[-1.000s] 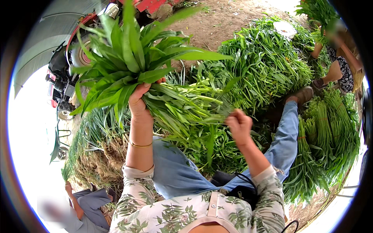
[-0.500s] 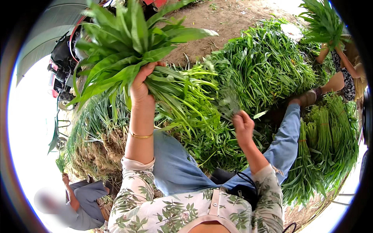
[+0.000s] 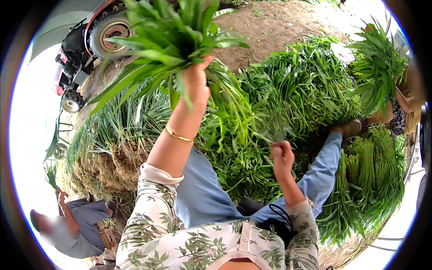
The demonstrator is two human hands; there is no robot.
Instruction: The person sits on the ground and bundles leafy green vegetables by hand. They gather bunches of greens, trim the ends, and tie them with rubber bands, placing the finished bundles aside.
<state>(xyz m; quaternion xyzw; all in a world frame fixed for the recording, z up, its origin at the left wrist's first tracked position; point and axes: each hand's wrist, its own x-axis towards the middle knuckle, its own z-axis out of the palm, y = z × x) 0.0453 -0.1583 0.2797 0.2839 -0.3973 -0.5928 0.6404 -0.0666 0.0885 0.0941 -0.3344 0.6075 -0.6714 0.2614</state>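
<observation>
Leafy green bunch [image 3: 171, 40] raised in left hand [image 3: 196, 85]; right hand [image 3: 282, 157] fisted.

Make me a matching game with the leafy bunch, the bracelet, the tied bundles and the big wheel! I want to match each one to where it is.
Things:
1. bunch of green leaves
2. gold bracelet
3. tied bundles of stalks
4. big wheel

Places:
A. at the top left, on a machine by the dirt
B. lying on the ground at the right, beside the stretched-out leg
C. held up high in the left hand
D. around the left wrist

Pairs: 1-C, 2-D, 3-B, 4-A
</observation>
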